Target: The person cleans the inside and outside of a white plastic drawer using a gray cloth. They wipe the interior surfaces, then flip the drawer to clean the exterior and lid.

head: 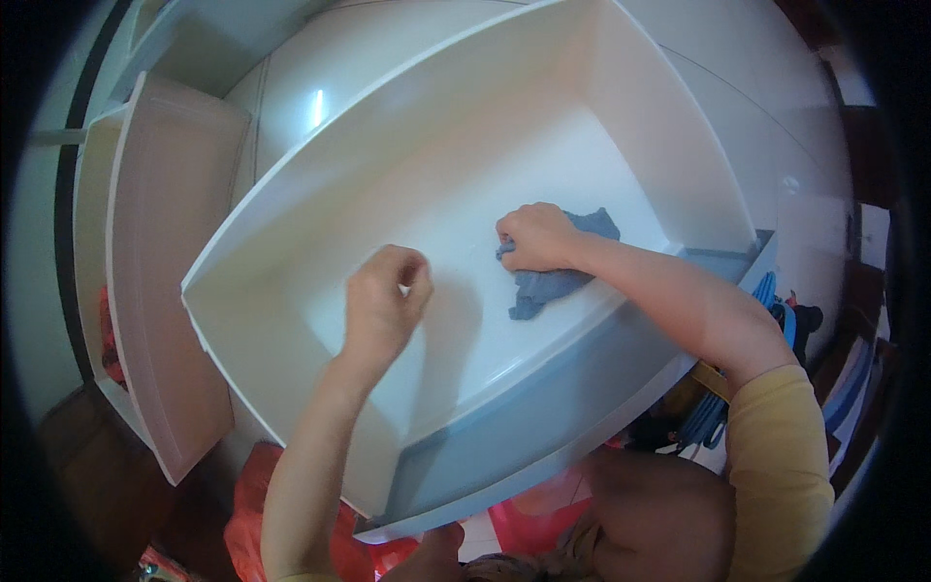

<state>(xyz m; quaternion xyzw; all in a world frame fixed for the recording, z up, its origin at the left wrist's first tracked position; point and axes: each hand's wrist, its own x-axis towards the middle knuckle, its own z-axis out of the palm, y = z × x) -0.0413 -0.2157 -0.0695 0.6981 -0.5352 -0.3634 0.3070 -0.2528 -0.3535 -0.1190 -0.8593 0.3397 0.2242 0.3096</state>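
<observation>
A large white plastic drawer (465, 182) with a grey-blue panel along its near side lies open side up before me. My right hand (542, 236) presses a crumpled grey-blue cloth (556, 287) against the drawer's floor, right of the middle. Part of the cloth sticks out behind the wrist and part hangs towards the near side. Over the left part of the floor is my left hand (389, 295), its fingers curled in towards the thumb. I see nothing held in it, and a shadow falls beside it.
At the left stands another drawer unit, its drawer front (174, 276) facing me and red material (109, 338) inside. Red plastic (251, 502) lies below the near left corner. Blue cords (702, 422) and dark items are at the right. Pale tiles (734, 131) cover the floor.
</observation>
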